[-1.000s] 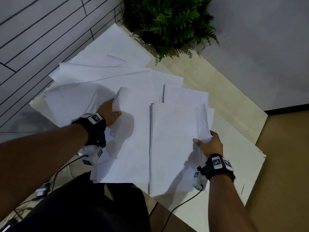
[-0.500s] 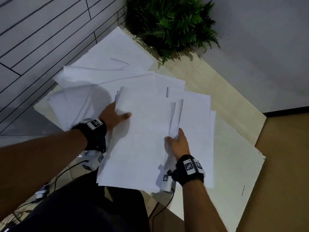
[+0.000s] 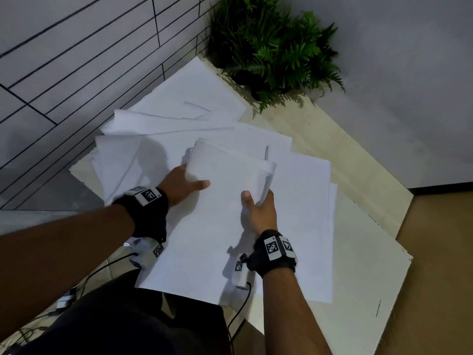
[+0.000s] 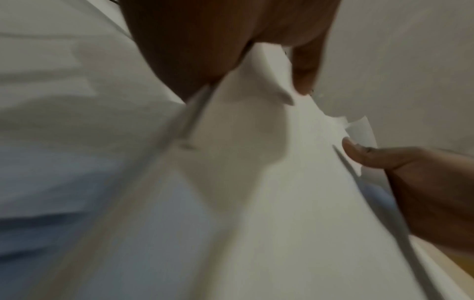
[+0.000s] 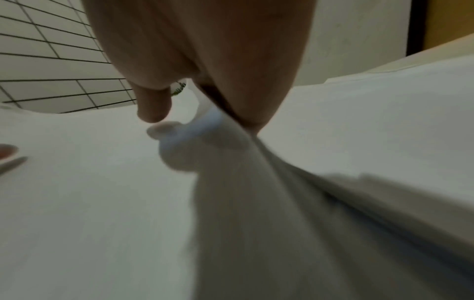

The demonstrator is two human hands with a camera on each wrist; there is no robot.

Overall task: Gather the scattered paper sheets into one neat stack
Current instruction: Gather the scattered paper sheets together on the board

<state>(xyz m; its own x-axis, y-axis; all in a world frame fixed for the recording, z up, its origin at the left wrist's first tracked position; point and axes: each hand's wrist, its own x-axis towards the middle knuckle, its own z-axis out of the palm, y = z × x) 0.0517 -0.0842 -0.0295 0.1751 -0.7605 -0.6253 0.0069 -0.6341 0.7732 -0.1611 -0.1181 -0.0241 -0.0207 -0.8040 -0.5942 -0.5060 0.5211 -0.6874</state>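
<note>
Nearest, dark trousers (image 3: 122,326) fill the bottom of the head view, with cables (image 3: 102,267) trailing from the wrist cameras. Just beyond, the gathered sheets (image 3: 204,226) overhang the near edge of the table (image 3: 358,290). Both hands hold this bundle. The left hand (image 3: 179,187) grips its left edge, thumb on top pointing right and fingers tucked underneath; the left wrist view, though blurred, shows the paper edge (image 4: 256,85) passing between thumb and fingers. The right hand (image 3: 261,212) pinches the bundle's right edge, which curls upward into a roll (image 3: 266,180) between thumb and fingers; the right wrist view shows that fold (image 5: 212,125) squeezed under the palm, thumb resting on the sheet. The two hands are near each other, not touching.

To the right of the bundle, more sheets (image 3: 307,213) lie flat on the table, partly under it. Past the left hand, loose sheets (image 3: 133,160) fan out toward the table's left corner, overlapping one another. Farther still, a big sheet (image 3: 194,96) reaches toward the far corner, with a torn strip standing up on it. At the far corner sits a fern (image 3: 276,47). A tiled wall (image 3: 76,60) runs along the left, a plain wall (image 3: 396,85) along the right, and brown floor (image 3: 440,265) shows at the right edge.
</note>
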